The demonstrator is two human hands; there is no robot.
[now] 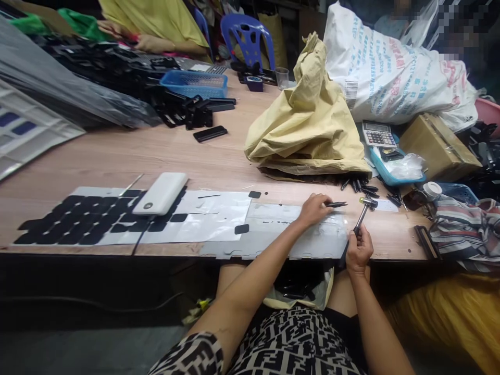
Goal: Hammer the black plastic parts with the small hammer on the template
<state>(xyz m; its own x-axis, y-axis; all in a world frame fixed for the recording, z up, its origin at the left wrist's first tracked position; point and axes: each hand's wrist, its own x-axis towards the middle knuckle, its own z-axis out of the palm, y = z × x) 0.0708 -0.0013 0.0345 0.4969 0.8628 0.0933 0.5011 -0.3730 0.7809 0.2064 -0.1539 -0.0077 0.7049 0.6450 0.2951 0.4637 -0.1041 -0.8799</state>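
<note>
My left hand (313, 210) is closed, pinching a slim black pointed piece (337, 204) that juts out to the right. Below and to the right, my right hand (359, 251) grips the dark handle of a small hammer (364, 213), its metal head raised at the top. Under my left forearm lies a translucent plastic sheet (269, 245) along the table's front edge. Several similar slim black pieces (358, 185) are heaped beyond the hammer head. Small black rounded patches (241, 229) lie near the sheet's left side.
White sheets with black patches (72, 219) lie left, under a white power bank (162, 192). A yellow sack (308, 130) stands mid-table. At right are a calculator (378, 134), a carton (439, 148) and striped cloth (464, 229). Across sits a person in a yellow top (156, 21).
</note>
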